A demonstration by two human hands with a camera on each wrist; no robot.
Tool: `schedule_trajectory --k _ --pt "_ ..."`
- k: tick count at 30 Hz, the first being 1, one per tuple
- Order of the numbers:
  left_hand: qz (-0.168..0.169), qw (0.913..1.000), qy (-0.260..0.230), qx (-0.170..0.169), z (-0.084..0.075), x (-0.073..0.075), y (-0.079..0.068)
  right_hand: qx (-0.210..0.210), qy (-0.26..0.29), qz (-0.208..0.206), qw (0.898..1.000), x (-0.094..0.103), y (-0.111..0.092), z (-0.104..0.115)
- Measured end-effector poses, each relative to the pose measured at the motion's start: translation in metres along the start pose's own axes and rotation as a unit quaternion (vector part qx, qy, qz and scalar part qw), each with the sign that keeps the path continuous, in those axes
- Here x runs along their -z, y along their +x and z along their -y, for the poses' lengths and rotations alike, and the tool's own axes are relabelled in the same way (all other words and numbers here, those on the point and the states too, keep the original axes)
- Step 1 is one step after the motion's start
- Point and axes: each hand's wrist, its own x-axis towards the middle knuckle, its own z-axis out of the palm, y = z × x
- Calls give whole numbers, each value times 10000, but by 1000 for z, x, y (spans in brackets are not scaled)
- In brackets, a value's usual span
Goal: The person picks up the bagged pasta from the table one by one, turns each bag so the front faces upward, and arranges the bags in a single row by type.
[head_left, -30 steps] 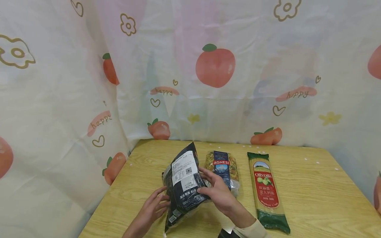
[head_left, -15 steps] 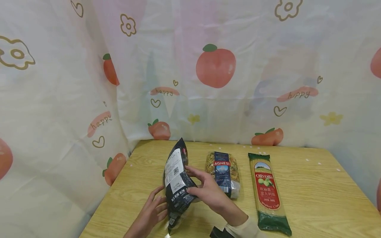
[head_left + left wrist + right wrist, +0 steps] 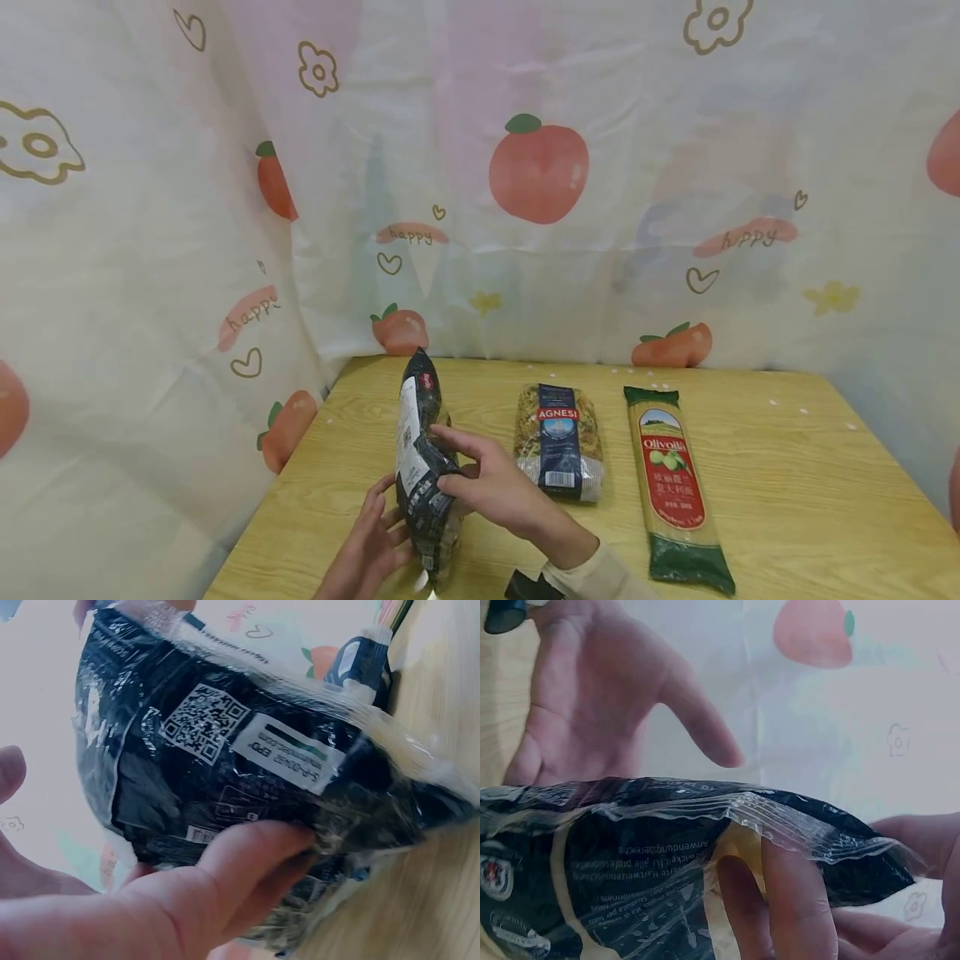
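A black and clear plastic bag of pasta stands nearly upright between both hands, its white label facing left in the head view. My left hand supports it from the lower left; its fingers press against the dark film in the left wrist view, and the thumb sits apart. On the other side my right hand grips the bag's right edge with thumb and fingers. In the right wrist view, right-hand fingers press beside the crimped seam. The bag hides some fingertips.
An Agnesi pasta packet lies right of the hands. Farther right is an Olivoila spaghetti packet with green ends. Both rest on the wooden table. A printed curtain borders the back and left.
Both hands have shifted left with the bag. The bag has turned so its label now faces further left and it appears edge-on. The packets stay put.
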Motion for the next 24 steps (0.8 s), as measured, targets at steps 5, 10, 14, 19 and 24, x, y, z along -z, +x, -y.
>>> schedule_trajectory --k 5,10,14,19,24 --pt "433 9948 -913 -128 5 0 -1 95 -529 176 9984 -7 4 4" --pt "707 9860 -1509 7 4 0 -2 135 -822 380 9958 -13 7 5" --pt "626 9880 -1400 197 1 1 -2 182 -997 781 9918 -15 10 2" --pt "763 9890 -1146 532 2 7 -3 172 -1156 1135 9866 -19 11 -8" --pt "380 9937 -281 1017 1 11 -8 99 -1117 1328 9848 -23 10 -16"
